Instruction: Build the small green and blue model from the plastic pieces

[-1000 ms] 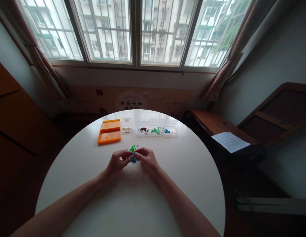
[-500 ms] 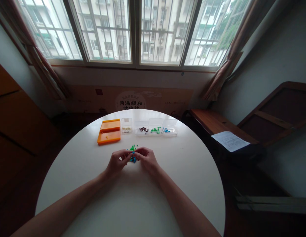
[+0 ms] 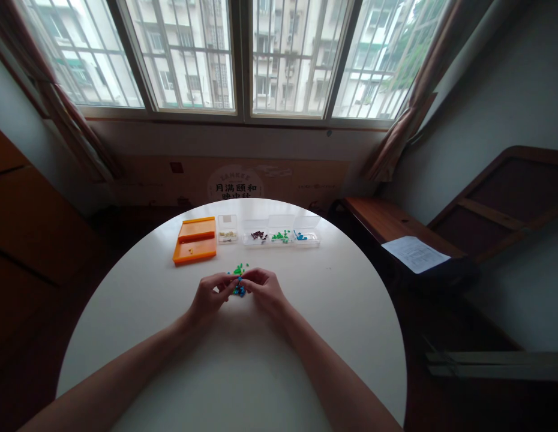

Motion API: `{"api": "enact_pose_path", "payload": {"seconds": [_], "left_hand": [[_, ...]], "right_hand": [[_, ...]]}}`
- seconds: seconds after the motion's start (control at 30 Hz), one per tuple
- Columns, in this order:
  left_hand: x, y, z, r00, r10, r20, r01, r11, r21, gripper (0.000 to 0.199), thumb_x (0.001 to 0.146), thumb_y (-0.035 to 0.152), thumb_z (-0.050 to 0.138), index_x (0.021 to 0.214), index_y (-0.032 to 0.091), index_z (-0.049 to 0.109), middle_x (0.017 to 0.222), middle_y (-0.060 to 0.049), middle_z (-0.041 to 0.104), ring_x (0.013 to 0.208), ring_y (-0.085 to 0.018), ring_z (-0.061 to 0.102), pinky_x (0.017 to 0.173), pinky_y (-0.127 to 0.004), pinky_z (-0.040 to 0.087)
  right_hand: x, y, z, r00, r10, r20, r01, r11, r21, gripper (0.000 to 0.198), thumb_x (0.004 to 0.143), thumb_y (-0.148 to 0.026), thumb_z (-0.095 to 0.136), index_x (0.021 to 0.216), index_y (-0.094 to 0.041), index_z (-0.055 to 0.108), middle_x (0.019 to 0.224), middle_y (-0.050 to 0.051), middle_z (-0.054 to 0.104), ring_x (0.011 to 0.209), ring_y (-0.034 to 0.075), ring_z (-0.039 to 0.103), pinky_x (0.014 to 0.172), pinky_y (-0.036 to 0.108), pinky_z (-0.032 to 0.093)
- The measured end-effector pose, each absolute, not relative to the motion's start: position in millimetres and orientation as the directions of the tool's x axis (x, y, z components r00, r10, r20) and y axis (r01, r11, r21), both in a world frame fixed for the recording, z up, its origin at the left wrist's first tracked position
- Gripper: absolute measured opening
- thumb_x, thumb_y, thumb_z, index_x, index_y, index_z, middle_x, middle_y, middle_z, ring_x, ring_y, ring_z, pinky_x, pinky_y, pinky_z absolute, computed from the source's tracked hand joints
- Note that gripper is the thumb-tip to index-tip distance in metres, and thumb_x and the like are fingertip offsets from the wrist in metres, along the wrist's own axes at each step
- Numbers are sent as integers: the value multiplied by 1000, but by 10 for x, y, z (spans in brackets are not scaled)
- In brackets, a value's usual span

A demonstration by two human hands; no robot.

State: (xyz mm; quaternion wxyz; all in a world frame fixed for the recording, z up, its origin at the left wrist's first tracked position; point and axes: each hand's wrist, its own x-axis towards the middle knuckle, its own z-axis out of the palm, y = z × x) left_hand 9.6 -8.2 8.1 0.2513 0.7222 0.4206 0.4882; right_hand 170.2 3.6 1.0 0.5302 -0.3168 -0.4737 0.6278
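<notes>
My left hand [image 3: 210, 293] and my right hand [image 3: 264, 288] meet fingertip to fingertip over the white round table [image 3: 243, 372]. Between their pinched thumbs and index fingers is a small blue piece [image 3: 240, 279], too tiny for its exact kind to show. Just below the fingertips lies a cluster of small blue and dark pieces [image 3: 239, 291], partly covered by the fingers. Several loose green pieces [image 3: 238, 269] are scattered right behind the hands.
An orange tray [image 3: 193, 259] with a few yellow bits stands at the back left. Beside it are clear lidded boxes holding cream pieces [image 3: 227, 234], dark brown pieces [image 3: 258, 235], green pieces [image 3: 281, 236] and blue pieces [image 3: 300, 236]. A paper sheet [image 3: 416, 254] rests on a wooden bench at right.
The whole view has shifted slightly, so everything sits a little further left. Both hands keep nearly the same pinch on the small blue piece.
</notes>
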Motion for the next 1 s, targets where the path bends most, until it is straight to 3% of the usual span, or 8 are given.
{"api": "enact_pose_path", "payload": {"seconds": [1.0], "left_hand": [[88, -81, 48, 157, 895, 418, 336, -446, 830, 22, 75, 32, 64, 84, 12, 64, 56, 0, 59, 42, -8, 52, 38, -17, 45]], "right_hand": [[1700, 34, 40, -218, 973, 79, -333, 2, -943, 22, 57, -29, 76, 72, -14, 69, 62, 1, 64, 53, 10, 53, 52, 23, 40]]}}
